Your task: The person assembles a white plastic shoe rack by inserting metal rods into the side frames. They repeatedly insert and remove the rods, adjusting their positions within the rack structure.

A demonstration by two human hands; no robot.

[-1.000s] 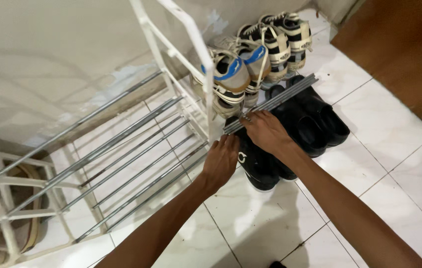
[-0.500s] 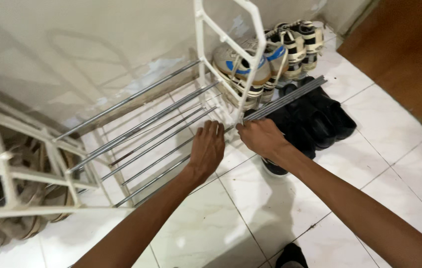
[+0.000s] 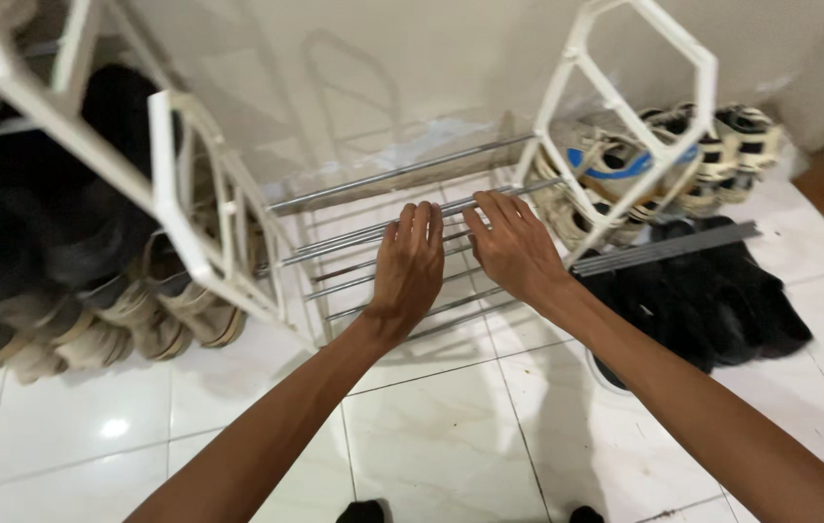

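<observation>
A white shoe rack frame (image 3: pixel 194 242) stands on the tiled floor against a pale wall, with several silver metal rods (image 3: pixel 354 237) spanning between its two side frames. My left hand (image 3: pixel 409 266) lies palm down on the rods, fingers stretched forward and together. My right hand (image 3: pixel 514 247) rests beside it on the same rods, fingers spread, fingertips on the upper pair. The right side frame (image 3: pixel 625 116) stands just right of my right hand. Neither hand visibly grips a rod.
A bundle of loose silver rods (image 3: pixel 669 249) lies across black shoes (image 3: pixel 712 300) at the right. Sneakers with blue and striped markings (image 3: pixel 664 160) sit behind the right frame. More shoes (image 3: pixel 92 320) are stacked at the left by the rack. Brown door edge at far right.
The view has swung left and pulled back. Both hands moved from the rod ends at the right frame onto the middle of the rods; my right hand left the loose bundle.
</observation>
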